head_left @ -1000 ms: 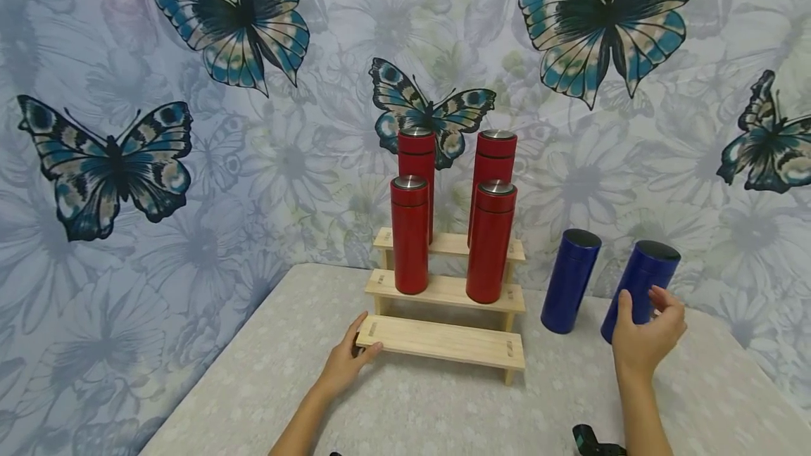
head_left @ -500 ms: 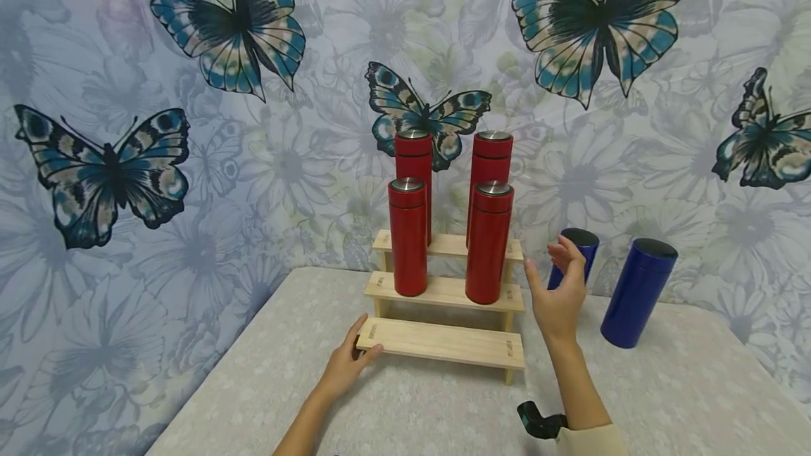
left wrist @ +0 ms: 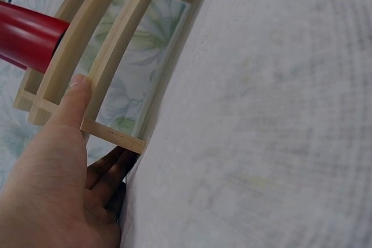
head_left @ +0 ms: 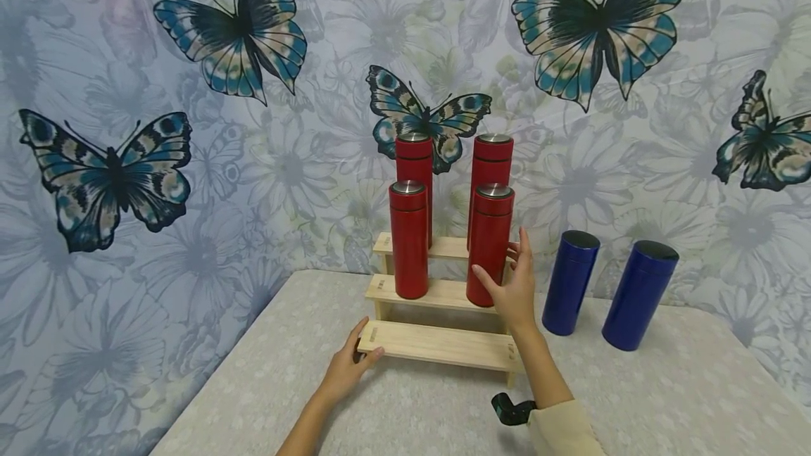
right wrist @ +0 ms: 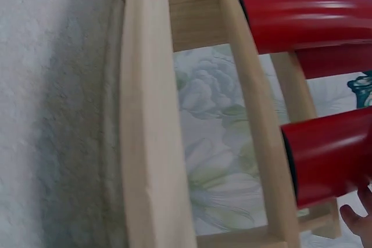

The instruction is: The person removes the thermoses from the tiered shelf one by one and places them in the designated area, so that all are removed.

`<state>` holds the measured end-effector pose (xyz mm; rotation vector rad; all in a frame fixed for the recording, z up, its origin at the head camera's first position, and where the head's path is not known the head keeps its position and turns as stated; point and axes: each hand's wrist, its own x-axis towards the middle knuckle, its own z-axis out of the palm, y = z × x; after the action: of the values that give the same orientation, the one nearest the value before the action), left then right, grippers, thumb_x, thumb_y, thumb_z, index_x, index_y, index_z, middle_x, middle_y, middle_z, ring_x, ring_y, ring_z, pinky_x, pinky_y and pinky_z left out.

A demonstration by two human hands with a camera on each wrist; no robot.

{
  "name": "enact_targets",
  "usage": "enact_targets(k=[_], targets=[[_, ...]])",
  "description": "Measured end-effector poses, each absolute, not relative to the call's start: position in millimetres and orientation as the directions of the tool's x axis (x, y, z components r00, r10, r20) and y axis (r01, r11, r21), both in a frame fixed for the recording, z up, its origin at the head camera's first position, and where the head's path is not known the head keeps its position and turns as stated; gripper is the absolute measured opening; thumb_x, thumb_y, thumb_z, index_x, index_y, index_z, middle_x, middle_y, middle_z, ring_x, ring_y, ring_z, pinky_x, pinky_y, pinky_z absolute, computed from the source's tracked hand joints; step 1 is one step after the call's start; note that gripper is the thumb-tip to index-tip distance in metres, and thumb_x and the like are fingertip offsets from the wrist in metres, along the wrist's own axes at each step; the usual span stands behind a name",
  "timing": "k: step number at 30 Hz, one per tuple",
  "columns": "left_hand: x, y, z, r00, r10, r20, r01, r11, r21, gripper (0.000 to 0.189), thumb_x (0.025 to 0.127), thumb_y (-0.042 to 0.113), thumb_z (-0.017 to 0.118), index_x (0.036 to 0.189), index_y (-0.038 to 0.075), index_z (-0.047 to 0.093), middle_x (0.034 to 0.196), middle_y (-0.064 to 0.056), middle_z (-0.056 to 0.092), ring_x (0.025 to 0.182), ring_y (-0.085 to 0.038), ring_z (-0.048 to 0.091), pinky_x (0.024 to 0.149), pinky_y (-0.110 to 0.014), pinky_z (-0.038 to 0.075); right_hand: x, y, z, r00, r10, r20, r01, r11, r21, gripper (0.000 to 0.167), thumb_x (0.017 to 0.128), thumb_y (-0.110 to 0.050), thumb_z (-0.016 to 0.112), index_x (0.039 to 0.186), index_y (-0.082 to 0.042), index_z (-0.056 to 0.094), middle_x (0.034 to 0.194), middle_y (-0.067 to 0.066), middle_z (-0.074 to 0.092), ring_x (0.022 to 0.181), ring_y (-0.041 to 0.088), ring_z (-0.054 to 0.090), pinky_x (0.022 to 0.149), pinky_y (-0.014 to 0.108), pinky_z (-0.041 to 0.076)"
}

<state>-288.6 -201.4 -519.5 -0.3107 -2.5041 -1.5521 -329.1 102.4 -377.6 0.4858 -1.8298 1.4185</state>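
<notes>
A three-step wooden stand [head_left: 443, 345] holds several red thermos bottles with steel-topped lids. My left hand [head_left: 345, 369] grips the left end of its lowest step. In the left wrist view the thumb [left wrist: 77, 94] lies along the board's front, with the fingers behind the side leg. My right hand [head_left: 516, 295] is at the front right red bottle [head_left: 491, 241] on the middle step. Its thumb is in front of the bottle and its fingers are at the right side, spread rather than closed. Only a few fingertips [right wrist: 351, 218] show beside the bottle in the right wrist view.
Two blue bottles [head_left: 570, 283] [head_left: 640, 295] stand on the cloth-covered table [head_left: 405, 417], right of the stand. Another red bottle [head_left: 408, 239] stands at the middle step's left, with two more on the top step. A butterfly-patterned backdrop [head_left: 304, 181] rises close behind.
My right hand has moved left from the farther blue bottle, past the nearer one, to the front right red bottle. My left hand has kept its place on the stand.
</notes>
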Motion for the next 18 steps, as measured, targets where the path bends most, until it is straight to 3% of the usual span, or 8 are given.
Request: enact_targets(k=[5,10,18], targets=[[-288,-201,-520,-0.962,0.084,0.262,0.272,0.436,0.858,0.076,0.088,0.041,0.061,0.147,0.018,0.02,0.134,-0.025,0.044,0.124,-0.039,0.041,0.098,-0.052,0.035,-348,100,-400,-0.676,0.137,0.724,-0.658,0.332,-0.676,0.103,0.074,-0.014,0.079,0.149,-0.017,0.009,0.135,0.018,0.037,0.116,0.033,0.044,0.091,0.055,0.04],[-287,-201,-521,-0.96,0.097,0.262,0.277,0.435,0.857,0.075,0.088,0.042,0.06,0.148,0.019,0.019,0.133,-0.025,0.044,0.123,-0.04,0.041,0.098,-0.052,0.035,-353,96,-407,-0.675,0.146,0.723,-0.652,0.34,-0.678,0.103,0.075,-0.018,0.078,0.149,-0.025,0.007,0.143,0.013,0.03,0.122,0.032,0.039,0.095,0.055,0.037],[-287,-201,-519,-0.963,0.087,0.257,0.269,0.432,0.861,0.077,0.087,0.044,0.061,0.148,0.021,0.019,0.136,-0.025,0.042,0.125,-0.039,0.039,0.1,-0.052,0.033,-354,92,-406,-0.661,0.174,0.73,-0.648,0.357,-0.673,0.098,0.078,-0.015,0.076,0.149,-0.022,0.009,0.142,0.014,0.033,0.122,0.032,0.04,0.096,0.055,0.035]])
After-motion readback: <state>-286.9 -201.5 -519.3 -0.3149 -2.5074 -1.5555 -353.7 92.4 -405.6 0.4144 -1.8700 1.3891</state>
